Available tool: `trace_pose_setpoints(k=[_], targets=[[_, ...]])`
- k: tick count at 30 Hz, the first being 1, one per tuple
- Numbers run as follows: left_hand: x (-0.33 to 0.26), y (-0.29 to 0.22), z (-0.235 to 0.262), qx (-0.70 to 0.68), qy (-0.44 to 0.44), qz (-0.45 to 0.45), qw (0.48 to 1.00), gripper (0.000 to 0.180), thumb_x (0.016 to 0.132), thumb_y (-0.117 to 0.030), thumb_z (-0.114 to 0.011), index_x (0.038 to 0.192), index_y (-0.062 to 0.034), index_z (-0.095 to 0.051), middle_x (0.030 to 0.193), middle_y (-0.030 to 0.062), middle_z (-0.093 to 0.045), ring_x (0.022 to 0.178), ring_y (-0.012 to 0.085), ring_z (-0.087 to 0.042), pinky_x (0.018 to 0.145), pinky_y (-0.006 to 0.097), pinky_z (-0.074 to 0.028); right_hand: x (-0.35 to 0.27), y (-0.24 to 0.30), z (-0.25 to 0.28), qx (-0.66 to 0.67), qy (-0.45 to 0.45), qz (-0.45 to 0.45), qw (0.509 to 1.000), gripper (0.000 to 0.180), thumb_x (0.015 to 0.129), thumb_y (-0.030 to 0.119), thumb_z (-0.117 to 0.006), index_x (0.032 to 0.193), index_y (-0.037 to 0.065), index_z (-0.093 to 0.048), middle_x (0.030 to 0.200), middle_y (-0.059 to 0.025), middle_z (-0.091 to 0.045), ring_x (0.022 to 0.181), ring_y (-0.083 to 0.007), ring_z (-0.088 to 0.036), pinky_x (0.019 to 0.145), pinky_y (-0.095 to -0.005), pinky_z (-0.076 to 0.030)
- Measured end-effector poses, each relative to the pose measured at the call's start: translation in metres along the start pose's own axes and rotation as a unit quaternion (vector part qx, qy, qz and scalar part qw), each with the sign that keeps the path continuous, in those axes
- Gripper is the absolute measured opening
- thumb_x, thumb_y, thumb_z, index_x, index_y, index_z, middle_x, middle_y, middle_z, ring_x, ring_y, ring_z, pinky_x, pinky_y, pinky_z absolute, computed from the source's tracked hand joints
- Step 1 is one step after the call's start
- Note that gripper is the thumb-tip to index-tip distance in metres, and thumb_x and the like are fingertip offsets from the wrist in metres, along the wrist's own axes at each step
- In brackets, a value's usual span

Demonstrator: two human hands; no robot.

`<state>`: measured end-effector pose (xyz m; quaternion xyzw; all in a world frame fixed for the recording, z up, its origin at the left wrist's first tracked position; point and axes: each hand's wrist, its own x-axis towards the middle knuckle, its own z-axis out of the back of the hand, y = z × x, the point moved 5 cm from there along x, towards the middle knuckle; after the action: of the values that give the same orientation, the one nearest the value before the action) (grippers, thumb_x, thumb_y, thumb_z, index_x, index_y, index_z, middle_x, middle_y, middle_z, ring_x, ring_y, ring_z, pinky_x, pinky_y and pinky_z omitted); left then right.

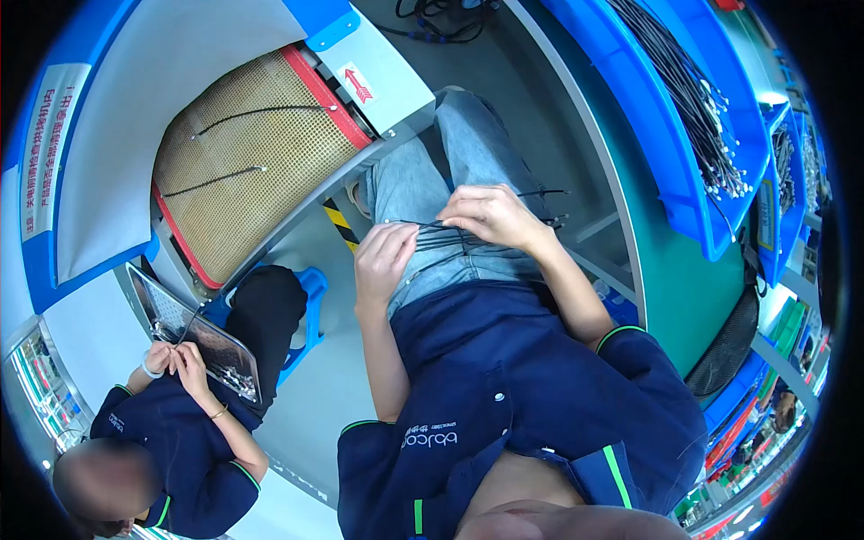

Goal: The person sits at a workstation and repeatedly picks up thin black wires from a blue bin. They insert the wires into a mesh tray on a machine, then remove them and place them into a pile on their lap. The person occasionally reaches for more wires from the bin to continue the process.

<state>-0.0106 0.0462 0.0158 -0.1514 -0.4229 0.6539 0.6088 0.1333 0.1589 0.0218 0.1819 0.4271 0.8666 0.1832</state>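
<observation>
Several thin black cables point(438, 238) lie side by side across my lap, over light blue jeans point(423, 274). My left hand point(384, 258) is closed, its fingertips pinching the cables near their left ends, where a small pale tip shows. To the right of it, my right hand point(493, 217) pinches a black cable between thumb and bent fingers. Cable ends stick out to the right beyond that hand. How many cables each hand grips is hidden by the fingers.
At left, two black cables lie apart on a tan mesh conveyor belt point(234, 148) with red edges. A co-worker's hands point(175, 358) work over a metal tray point(220, 346). On the right, a blue bin point(670, 180) full of black cables stands on a green bench point(661, 297).
</observation>
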Motion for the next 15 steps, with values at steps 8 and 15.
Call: trace_pose_setpoints(k=[8,15], targets=[[-0.0079,-0.0121,0.0045,0.017,-0.033,-0.001,0.999,0.018,0.07,0.004,-0.07,0.086,-0.0013,-0.064,0.082,0.0087,-0.065,0.076,0.0242,-0.063,0.069,0.034,-0.051,0.0032,0.0051,-0.0062,0.011,0.024,0.003,1.0,0.01,0.08,0.014,-0.068,0.087,0.007,-0.069,0.083,-0.005,-0.065,0.071,-0.0223,-0.064,0.061,-0.0321,-0.051],[-0.0041,-0.0092,0.0049,0.031,-0.01,0.005,0.999,0.016,0.07,0.003,-0.07,0.085,-0.0017,-0.064,0.081,0.0084,-0.065,0.075,0.0236,-0.063,0.067,0.033,-0.05,0.0014,-0.0007,-0.0091,0.028,0.016,-0.002,0.999,0.014,0.079,0.011,-0.068,0.092,0.007,-0.069,0.085,-0.0061,-0.064,0.073,-0.0227,-0.063,0.064,-0.0321,-0.051]])
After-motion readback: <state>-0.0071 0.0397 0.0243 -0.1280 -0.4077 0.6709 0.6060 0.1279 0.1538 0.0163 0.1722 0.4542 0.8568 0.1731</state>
